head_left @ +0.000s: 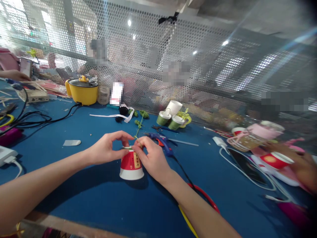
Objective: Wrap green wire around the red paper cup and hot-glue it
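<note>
A red and white paper cup (pixel 130 167) is upside down in front of me, its wide white rim lowest. My left hand (pixel 108 148) curls its thumb and fingers around the narrow top end of the cup. Green yarn (pixel 138 128) runs from a small tangle on the table to the top of the cup. My right hand (pixel 151 154) is closed there, pinching the yarn against the cup's upper edge. The fingertips partly hide where the yarn meets the cup. Just beyond my right hand lies a blue glue gun (pixel 162 140).
A yellow electric pot (pixel 84 92), a jar (pixel 103 95) and a phone (pixel 116 93) stand at the back left. Green-wrapped cups (pixel 163 118) sit behind the glue gun. At right are a white cable (pixel 229 158), a dark phone (pixel 245 165) and another person's arm (pixel 300 162).
</note>
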The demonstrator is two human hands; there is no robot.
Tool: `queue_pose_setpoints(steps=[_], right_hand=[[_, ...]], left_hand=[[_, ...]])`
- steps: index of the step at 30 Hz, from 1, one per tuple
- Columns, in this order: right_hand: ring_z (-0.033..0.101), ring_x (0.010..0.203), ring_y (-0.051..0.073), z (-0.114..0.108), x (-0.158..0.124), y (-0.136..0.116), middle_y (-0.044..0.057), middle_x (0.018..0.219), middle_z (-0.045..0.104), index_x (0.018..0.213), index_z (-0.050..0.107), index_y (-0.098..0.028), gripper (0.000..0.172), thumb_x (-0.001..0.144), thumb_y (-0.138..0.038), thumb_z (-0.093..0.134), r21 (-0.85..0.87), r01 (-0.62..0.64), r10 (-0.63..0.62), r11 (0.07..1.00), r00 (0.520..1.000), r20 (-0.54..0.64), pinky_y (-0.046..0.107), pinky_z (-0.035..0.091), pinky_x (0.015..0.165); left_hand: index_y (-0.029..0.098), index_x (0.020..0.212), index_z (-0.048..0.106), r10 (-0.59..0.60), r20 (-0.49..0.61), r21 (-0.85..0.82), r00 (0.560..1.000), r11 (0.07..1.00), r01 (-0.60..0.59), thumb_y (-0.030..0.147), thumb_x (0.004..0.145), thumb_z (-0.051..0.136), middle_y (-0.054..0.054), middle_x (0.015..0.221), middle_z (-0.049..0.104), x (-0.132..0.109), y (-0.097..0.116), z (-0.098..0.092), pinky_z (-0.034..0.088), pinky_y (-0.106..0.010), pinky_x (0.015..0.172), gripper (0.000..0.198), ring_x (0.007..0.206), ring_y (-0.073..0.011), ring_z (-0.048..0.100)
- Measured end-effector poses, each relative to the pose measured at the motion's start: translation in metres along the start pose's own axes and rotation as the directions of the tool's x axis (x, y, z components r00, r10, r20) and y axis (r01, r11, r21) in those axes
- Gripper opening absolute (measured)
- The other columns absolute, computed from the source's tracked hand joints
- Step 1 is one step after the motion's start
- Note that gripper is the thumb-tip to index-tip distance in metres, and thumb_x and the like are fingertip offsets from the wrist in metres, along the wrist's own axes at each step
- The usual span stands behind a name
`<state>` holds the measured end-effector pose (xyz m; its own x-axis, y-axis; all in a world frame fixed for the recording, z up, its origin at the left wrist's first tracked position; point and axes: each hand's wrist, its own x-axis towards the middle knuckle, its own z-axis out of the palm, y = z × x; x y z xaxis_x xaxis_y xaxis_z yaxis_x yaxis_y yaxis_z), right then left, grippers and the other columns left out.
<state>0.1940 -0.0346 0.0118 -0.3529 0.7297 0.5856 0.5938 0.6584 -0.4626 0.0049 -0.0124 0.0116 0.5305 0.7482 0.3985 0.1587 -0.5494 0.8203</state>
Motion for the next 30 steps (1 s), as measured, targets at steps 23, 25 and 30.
queue_pose_setpoints(steps=[23, 25, 30], right_hand=[[0.057, 0.071, 0.016, -0.003, 0.003, -0.008, 0.003, 0.075, 0.06, 0.07, 0.044, -0.022, 0.017, 0.086, -0.022, 0.05, 0.012, -0.07, 0.069, 0.997, 0.996, 0.064, 0.03, 0.046, 0.067], [0.058, 0.071, 0.016, -0.003, 0.003, -0.007, 0.003, 0.076, 0.061, 0.07, 0.045, -0.022, 0.017, 0.086, -0.021, 0.05, 0.01, -0.077, 0.076, 0.997, 0.995, 0.064, 0.029, 0.046, 0.067], [0.059, 0.072, 0.016, -0.003, 0.003, -0.005, 0.003, 0.077, 0.063, 0.071, 0.047, -0.022, 0.015, 0.086, -0.021, 0.051, 0.021, -0.078, 0.077, 0.997, 0.995, 0.059, 0.03, 0.047, 0.068]], left_hand=[[0.016, 0.081, 0.057, -0.394, -0.047, -0.34, 0.918, 0.87, 0.356, 0.034, 0.07, 0.064, 0.001, 0.073, 0.056, 0.009, 0.001, -0.009, 0.041, -0.027, 0.07, 0.022, 0.071, -0.0125, 0.052], [0.017, 0.06, 0.051, -0.417, -0.151, -0.288, 0.896, 0.886, 0.364, 0.04, 0.076, 0.057, 0.001, 0.062, 0.053, 0.01, -0.002, -0.011, 0.039, -0.027, 0.067, 0.029, 0.065, -0.0119, 0.049], [0.017, 0.053, 0.048, -0.418, -0.081, -0.094, 0.905, 0.907, 0.411, 0.05, 0.079, 0.05, 0.003, 0.054, 0.047, 0.009, -0.003, -0.011, 0.032, -0.025, 0.055, 0.042, 0.055, -0.0109, 0.041]])
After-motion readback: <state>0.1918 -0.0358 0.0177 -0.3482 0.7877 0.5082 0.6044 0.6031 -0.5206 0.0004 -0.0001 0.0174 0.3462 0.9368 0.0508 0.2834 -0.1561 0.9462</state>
